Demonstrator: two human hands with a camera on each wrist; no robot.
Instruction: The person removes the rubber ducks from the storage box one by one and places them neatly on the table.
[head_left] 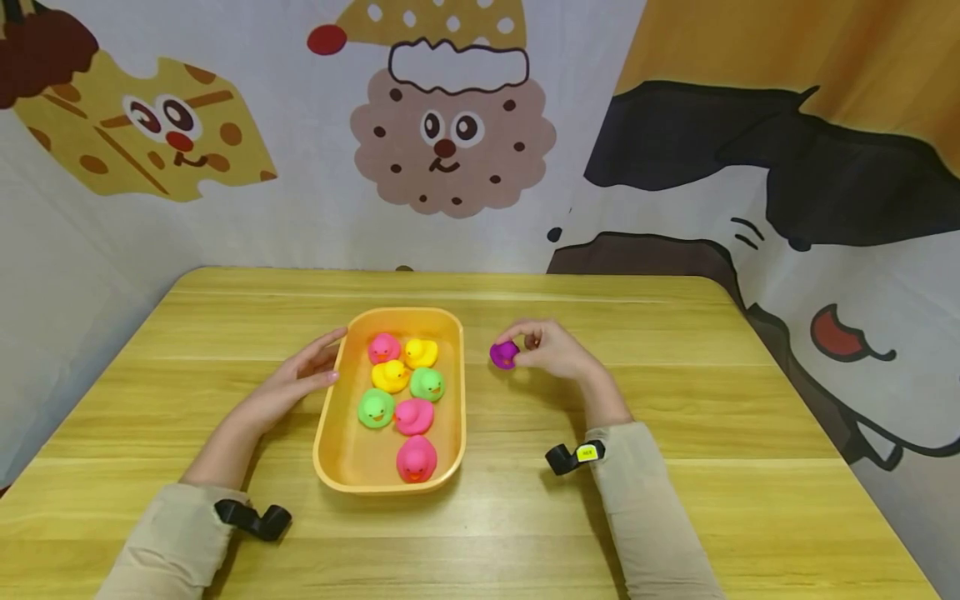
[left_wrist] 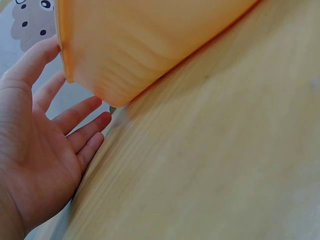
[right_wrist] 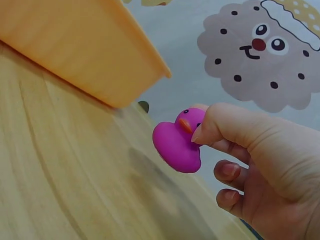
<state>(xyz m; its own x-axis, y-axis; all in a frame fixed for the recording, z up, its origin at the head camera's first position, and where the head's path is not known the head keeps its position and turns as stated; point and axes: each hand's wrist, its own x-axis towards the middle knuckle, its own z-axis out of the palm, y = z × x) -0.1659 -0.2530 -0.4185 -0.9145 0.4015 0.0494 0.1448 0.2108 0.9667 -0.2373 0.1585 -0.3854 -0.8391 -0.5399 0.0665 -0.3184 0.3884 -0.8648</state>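
Observation:
My right hand (head_left: 553, 348) pinches a purple rubber duck (head_left: 504, 355) between thumb and fingers, just right of an orange plastic tray (head_left: 327, 433). In the right wrist view the duck (right_wrist: 176, 147) shows its orange beak, and its shadow falls on the table below. My left hand (head_left: 296, 375) touches the tray's left rim with fairly straight fingers. Its fingertips lie along the tray's outer wall (left_wrist: 125, 55) in the left wrist view. Inside the tray sit pink ducks (head_left: 416, 459), yellow ducks (head_left: 422, 353) and green ducks (head_left: 376, 408).
The tray stands on a wood-grain table (head_left: 510, 517). Behind the table hangs a cloth (head_left: 300, 242) printed with cartoon figures. A black wrist camera (head_left: 253, 521) is strapped to the left sleeve, another camera (head_left: 573, 457) to the right one.

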